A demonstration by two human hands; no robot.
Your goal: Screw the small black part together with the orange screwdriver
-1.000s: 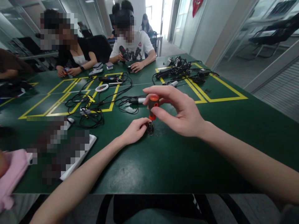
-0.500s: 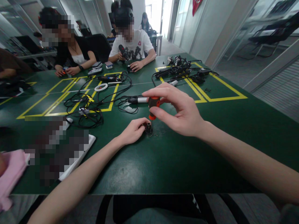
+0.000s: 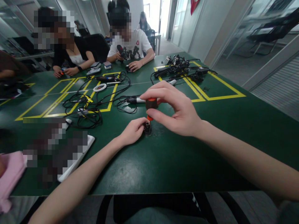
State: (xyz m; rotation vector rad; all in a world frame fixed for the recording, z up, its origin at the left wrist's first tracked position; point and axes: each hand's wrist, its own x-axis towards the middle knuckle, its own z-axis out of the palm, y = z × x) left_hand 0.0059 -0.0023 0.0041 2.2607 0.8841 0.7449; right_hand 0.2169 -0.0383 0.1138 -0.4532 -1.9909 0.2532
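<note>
My right hand (image 3: 174, 109) grips a short screwdriver (image 3: 151, 104) with a dark brown and orange handle, thumb and fingers around it. The screwdriver points down, its shaft reaching a small dark round part (image 3: 147, 130) on the green table (image 3: 130, 168). That part has a round base and a short hollow post standing up. My left hand (image 3: 133, 131) pinches the part from its left side and steadies it against the table. Whether the screwdriver's tip sits in a screw cannot be made out. A tiny speck (image 3: 155, 135) lies just right of the part.
Behind my hands lies a silver and black pen-shaped tool (image 3: 135, 100) with a coiled cable. Tangled black cables (image 3: 87, 116) spread to the left, and more cables (image 3: 179, 68) are heaped at the back right. A white-edged tray (image 3: 77, 160) is near left. Two co-workers sit across the table.
The screwdriver's handle has tilted and turned slightly in my right hand, its top now facing me more. My left hand keeps its hold on the dark part. The whole view has shifted a little.
</note>
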